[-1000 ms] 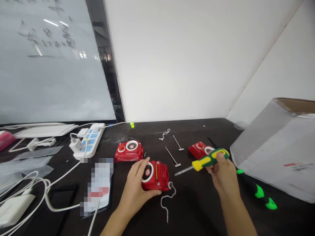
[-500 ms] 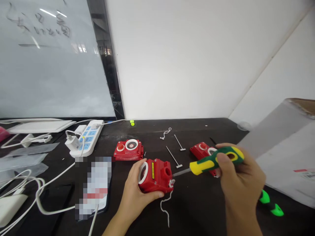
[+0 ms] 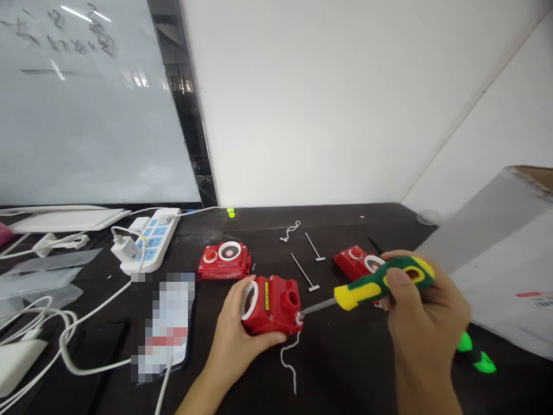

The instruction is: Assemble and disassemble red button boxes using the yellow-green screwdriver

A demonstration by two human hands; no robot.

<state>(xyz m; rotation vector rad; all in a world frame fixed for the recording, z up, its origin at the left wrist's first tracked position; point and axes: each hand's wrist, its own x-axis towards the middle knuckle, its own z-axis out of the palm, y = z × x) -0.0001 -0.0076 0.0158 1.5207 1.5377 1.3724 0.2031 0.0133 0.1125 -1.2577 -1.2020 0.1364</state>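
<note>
My left hand (image 3: 242, 331) grips a red alarm box (image 3: 279, 305) with a white ring on its left side, tilting it on the table. A white string (image 3: 287, 366) trails from its lower right corner. My right hand (image 3: 425, 317) is wrapped round the green and yellow handle of a screwdriver (image 3: 382, 282). Its metal shaft points left, and the tip meets a small fastener (image 3: 299, 317) at the box's right corner, where the string begins. Behind my left hand lies a second red box (image 3: 224, 262). A third red box (image 3: 352, 262) is partly hidden behind the screwdriver.
Two small T-shaped metal rods (image 3: 306, 273) and a white cord (image 3: 290, 230) lie behind the held box. To the left are a phone (image 3: 170, 323), a power strip (image 3: 158, 242) and loose cables. A white carton (image 3: 496, 253) stands right, near a green-handled tool (image 3: 483, 362).
The screwdriver's tip has moved slightly down and left onto the fastener at the box's corner. My left hand keeps hold of the box, and the view has shifted slightly.
</note>
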